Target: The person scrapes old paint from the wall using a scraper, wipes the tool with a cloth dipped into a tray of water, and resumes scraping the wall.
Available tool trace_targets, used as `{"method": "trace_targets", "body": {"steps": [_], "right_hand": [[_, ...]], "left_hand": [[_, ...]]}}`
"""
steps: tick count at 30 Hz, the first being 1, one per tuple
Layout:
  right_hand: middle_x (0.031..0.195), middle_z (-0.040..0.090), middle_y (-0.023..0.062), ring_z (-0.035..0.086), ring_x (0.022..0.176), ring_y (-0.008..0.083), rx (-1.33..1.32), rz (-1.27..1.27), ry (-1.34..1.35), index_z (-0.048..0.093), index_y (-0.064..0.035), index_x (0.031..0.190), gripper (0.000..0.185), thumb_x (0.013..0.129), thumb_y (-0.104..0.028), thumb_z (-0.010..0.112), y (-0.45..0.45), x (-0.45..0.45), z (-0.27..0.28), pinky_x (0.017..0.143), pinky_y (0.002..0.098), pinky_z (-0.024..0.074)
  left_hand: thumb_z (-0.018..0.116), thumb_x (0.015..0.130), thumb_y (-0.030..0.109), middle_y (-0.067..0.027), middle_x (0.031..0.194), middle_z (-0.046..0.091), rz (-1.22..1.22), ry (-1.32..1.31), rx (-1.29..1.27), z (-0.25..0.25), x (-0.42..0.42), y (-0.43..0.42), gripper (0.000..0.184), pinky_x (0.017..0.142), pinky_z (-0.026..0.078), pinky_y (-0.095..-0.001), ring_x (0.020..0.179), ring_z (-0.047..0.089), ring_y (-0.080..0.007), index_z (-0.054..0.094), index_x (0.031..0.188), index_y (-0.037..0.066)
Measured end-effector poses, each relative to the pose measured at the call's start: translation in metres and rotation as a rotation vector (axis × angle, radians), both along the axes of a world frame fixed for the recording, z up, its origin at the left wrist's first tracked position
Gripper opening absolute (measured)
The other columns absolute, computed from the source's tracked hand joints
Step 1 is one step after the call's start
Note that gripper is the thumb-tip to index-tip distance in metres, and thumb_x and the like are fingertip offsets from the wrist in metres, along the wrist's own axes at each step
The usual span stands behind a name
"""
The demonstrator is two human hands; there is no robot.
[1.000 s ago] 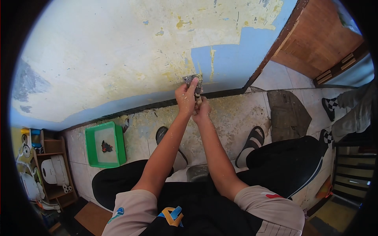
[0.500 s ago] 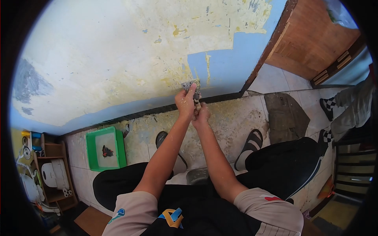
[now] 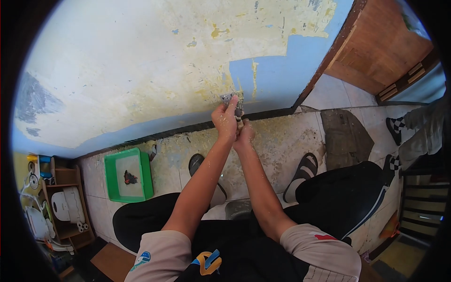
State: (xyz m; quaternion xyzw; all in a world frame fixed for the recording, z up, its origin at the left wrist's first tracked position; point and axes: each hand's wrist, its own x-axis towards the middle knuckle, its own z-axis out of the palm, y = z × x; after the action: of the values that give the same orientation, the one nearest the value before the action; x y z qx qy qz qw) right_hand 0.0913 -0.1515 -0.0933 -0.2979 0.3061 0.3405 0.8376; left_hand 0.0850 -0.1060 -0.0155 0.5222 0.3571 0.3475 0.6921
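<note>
A paint scraper (image 3: 238,104), its blade spattered with flakes, is pressed low against the wall (image 3: 164,70), near the border of bare plaster and blue paint. My left hand (image 3: 225,117) wraps the scraper near its blade, thumb along the top. Lower down, my right hand (image 3: 244,134) is closed around the handle's end. Bits of paint stick to both hands and forearms. My fingers cover most of the handle.
A green tray (image 3: 149,176) with a dark object inside stands at left, near a wooden shelf (image 3: 66,181). Paint flakes litter the floor. A dark cloth (image 3: 345,138) lies at right, near another person's legs (image 3: 418,131). A brown door (image 3: 371,51) stands beyond.
The view has shifted a little, so the wall and floor sit slightly to the right. Both hands keep their grip on the scraper, which stays against the lower wall.
</note>
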Motion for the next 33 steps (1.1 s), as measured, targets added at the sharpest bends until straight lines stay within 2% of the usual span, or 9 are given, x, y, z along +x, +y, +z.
{"method": "trace_targets", "body": {"steps": [2,6,11,17,20,23,27,30,33], "right_hand": [[0.064,0.051,-0.0005,0.045,0.046,0.0106,-0.018,0.008,0.027,0.053,-0.0123,0.082,0.023,0.099,-0.028,0.053,0.0,0.0,0.004,0.042,0.0296,0.0333],[0.065,0.051,0.0004,0.046,0.047,0.0116,-0.016,-0.009,0.007,0.053,-0.0109,0.081,0.024,0.099,-0.027,0.053,0.0,-0.002,0.004,0.043,0.0301,0.0353],[0.064,0.049,0.002,0.046,0.048,0.0137,-0.159,-0.076,-0.074,0.057,-0.0089,0.082,0.021,0.096,-0.025,0.054,0.006,0.006,0.009,0.044,0.032,0.0354],[0.066,0.052,0.0023,0.048,0.049,0.0138,-0.097,-0.053,-0.095,0.058,-0.0087,0.083,0.018,0.094,-0.021,0.054,0.002,0.014,-0.013,0.045,0.0323,0.035],[0.067,0.052,0.002,0.048,0.05,0.0131,-0.096,-0.043,-0.11,0.058,-0.0089,0.083,0.019,0.095,-0.023,0.054,0.002,0.014,-0.005,0.045,0.0314,0.0355],[0.068,0.051,0.0014,0.048,0.051,0.0122,-0.095,-0.003,-0.173,0.057,-0.0097,0.083,0.02,0.096,-0.025,0.054,0.005,0.021,0.025,0.045,0.0299,0.0361],[0.067,0.052,0.0013,0.048,0.05,0.012,-0.102,0.039,-0.289,0.056,-0.0102,0.083,0.021,0.096,-0.026,0.054,0.0,0.033,0.036,0.045,0.029,0.0357],[0.066,0.052,0.0004,0.046,0.048,0.0113,-0.139,-0.027,-0.287,0.055,-0.0106,0.084,0.022,0.097,-0.028,0.054,0.002,0.024,0.019,0.043,0.0289,0.0343],[0.064,0.051,-0.0005,0.046,0.048,0.0108,-0.073,-0.018,-0.207,0.056,-0.0111,0.084,0.024,0.098,-0.03,0.053,-0.005,0.016,-0.004,0.043,0.0286,0.0333]], "left_hand": [[0.075,0.092,0.023,-0.0029,0.072,0.066,-0.003,-0.037,-0.037,-0.001,0.001,0.0,0.023,0.054,0.046,-0.0266,0.059,0.058,-0.0092,0.07,0.082,0.002],[0.074,0.093,0.021,-0.0034,0.073,0.066,-0.006,-0.038,-0.082,0.004,-0.001,-0.004,0.022,0.055,0.048,-0.0274,0.059,0.058,-0.01,0.07,0.083,0.001],[0.074,0.093,0.022,-0.0041,0.074,0.067,-0.008,-0.037,-0.073,-0.003,0.002,-0.002,0.024,0.055,0.047,-0.0262,0.06,0.059,-0.0097,0.07,0.085,0.0],[0.074,0.093,0.024,-0.0042,0.077,0.068,0.012,-0.097,-0.122,-0.009,0.006,-0.004,0.026,0.055,0.047,-0.0253,0.061,0.06,-0.0096,0.07,0.088,-0.001],[0.073,0.093,0.024,-0.0034,0.078,0.068,0.008,-0.052,-0.091,-0.012,0.006,-0.003,0.025,0.056,0.046,-0.0244,0.062,0.06,-0.0093,0.07,0.089,0.0],[0.075,0.092,0.022,-0.0008,0.073,0.066,0.044,-0.136,-0.035,0.012,0.008,-0.003,0.025,0.058,0.043,-0.0259,0.063,0.053,-0.0062,0.072,0.087,-0.002],[0.075,0.092,0.022,-0.0011,0.074,0.067,-0.012,-0.174,-0.102,0.041,0.008,-0.002,0.025,0.059,0.044,-0.0251,0.065,0.054,-0.0055,0.072,0.09,-0.003],[0.075,0.092,0.023,-0.0015,0.074,0.067,0.025,-0.175,-0.068,0.022,0.009,-0.005,0.026,0.059,0.043,-0.0243,0.064,0.053,-0.0052,0.072,0.088,-0.003],[0.076,0.091,0.024,-0.0016,0.073,0.067,0.025,-0.024,-0.074,0.001,0.002,-0.006,0.028,0.059,0.044,-0.0245,0.063,0.054,-0.0055,0.073,0.085,-0.003]]}}
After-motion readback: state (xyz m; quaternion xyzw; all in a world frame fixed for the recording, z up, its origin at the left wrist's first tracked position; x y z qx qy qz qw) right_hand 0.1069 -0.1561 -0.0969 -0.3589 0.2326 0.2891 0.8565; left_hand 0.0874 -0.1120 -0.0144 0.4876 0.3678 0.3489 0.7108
